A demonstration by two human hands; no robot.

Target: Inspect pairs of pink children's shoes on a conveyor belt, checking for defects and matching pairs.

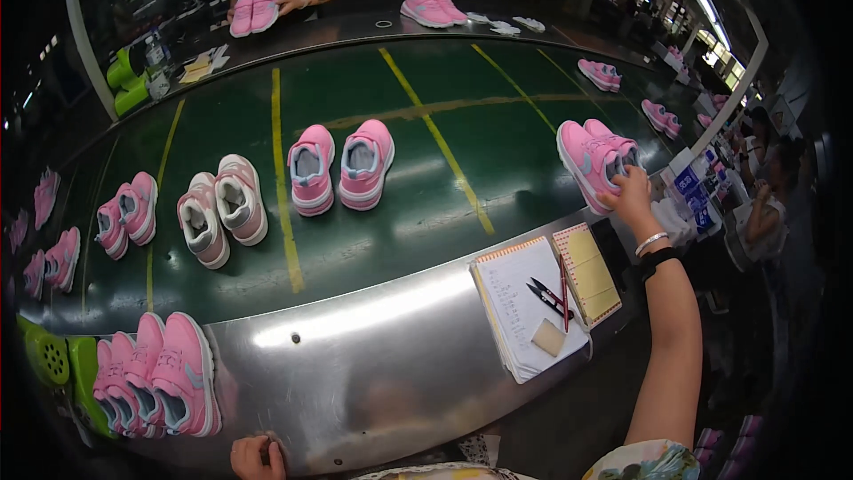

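Observation:
My right hand (629, 200) reaches out to the far right, its fingers closed on the heel openings of a pair of pink sneakers (588, 160) with white soles, held side by side over the green conveyor belt (426, 240). My left hand (258, 458) rests at the near edge of the metal table (355, 364), fingers curled in, with nothing visible in them. Just left of it, several pink sneakers (182, 364) stand in a row on the table. Mid-belt stand a pink pair (362, 164) and a paler pink-and-white pair (233, 204).
On the table lie an open notebook (511, 302) with black thread snips (549, 298), a pen and a beige block, beside a yellow pad (591, 271). Green fans (53, 360) sit at left. Across the belt, a person's hands (293, 4) hold another pink pair (255, 11).

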